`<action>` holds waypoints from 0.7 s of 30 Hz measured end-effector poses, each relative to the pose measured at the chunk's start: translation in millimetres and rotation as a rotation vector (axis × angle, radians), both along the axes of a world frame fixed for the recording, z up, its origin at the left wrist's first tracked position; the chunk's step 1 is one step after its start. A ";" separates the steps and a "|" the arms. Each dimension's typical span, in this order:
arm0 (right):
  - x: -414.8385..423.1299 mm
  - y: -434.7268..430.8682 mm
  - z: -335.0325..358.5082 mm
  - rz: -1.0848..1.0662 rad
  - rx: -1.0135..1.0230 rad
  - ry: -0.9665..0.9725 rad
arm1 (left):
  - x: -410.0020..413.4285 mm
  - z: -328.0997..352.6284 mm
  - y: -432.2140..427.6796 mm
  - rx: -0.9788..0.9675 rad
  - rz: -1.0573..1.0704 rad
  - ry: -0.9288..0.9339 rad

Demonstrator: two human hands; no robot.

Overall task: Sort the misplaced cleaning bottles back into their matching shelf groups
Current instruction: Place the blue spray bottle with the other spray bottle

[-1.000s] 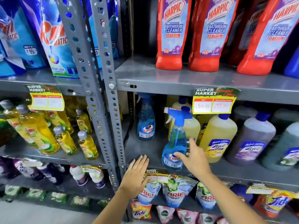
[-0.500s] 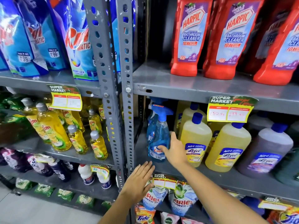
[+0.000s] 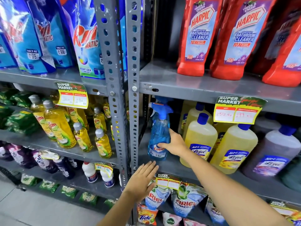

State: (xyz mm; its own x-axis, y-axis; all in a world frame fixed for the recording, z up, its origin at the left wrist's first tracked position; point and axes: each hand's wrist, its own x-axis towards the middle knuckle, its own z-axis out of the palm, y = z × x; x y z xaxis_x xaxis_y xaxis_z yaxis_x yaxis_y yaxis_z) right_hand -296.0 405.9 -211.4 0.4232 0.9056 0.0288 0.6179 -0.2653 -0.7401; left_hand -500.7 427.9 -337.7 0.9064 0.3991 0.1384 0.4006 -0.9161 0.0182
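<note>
— Two hands are in view, both reaching toward the grey metal shelf (image 3: pixel 203 88). Which one has the bottle?

— The right hand (image 3: pixel 175 145). Its thumb lies across the label of the blue Colin spray bottle (image 3: pixel 158 139), and a finger rests on the bottle's side toward three o'clock. It looks like a loose, partly curled hold rather than a firm clasp; whether the fingers close around the back, I cannot tell.

— Where does the bottle stand?

— Upright at the left end of the middle shelf, just beside the perforated upright post (image 3: pixel 133 101) at its nine o'clock. The yellow Lizol bottles (image 3: pixel 201 139) stand at its three o'clock, the nearest one just beside the right hand. Its trigger head points toward nine o'clock.

— The left hand?

— The left hand (image 3: pixel 140 181) is flat and open, fingers together, holding nothing. It hovers at the bottle's six o'clock, near the shelf's front edge, beside a yellow price tag (image 3: pixel 167 182).

— What is above?

— Red Harpic bottles (image 3: pixel 234 39) at twelve o'clock, on the shelf overhead.
</note>
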 end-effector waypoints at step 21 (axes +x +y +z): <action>-15.1 -5.5 -6.6 -0.027 -0.009 -0.016 | 2.2 2.7 -4.9 -0.045 0.043 0.048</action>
